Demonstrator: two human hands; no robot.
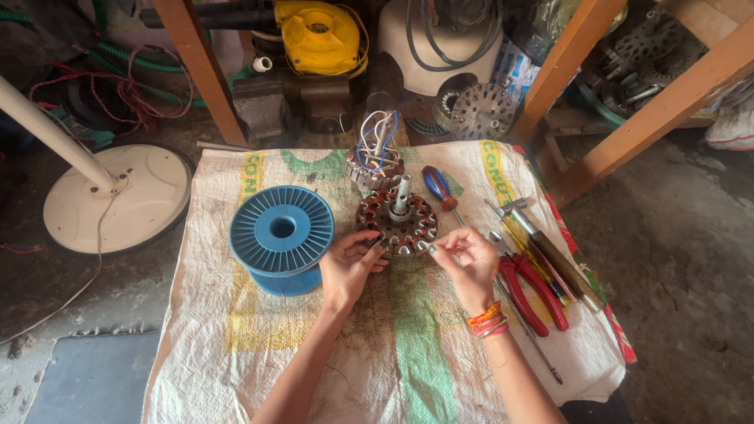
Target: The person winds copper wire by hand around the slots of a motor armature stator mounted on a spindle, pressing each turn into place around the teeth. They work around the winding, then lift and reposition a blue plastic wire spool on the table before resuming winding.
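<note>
A stator (398,224) with copper windings and an upright central shaft is seen lying flat on a woven sack (408,345) spread over the floor. It sits near the sack's middle, just ahead of both hands.

The left hand (349,265) is placed at the stator's near-left edge. Its fingers are bent, and the fingertips are touching the rim; the stator is steadied rather than lifted. The hand is neither fully spread nor fully closed.

The right hand (465,257) is held just right of the stator's near edge. Thumb and forefinger are pinched together close to the rim, the other fingers curled. Whether a wire is gripped between them cannot be told. Bangles (487,320) are worn on that wrist.

A blue spool (280,235) is noted just left of the left hand, beside the stator. A second stator (375,167) with loose blue and white leads lies directly beyond the first. A blue-handled screwdriver (437,187) lies to the stator's right rear. Red-handled pliers (530,289) and further tools are laid out just right of the right hand. A white fan base (118,206) stands on the floor, well left of the sack.
</note>
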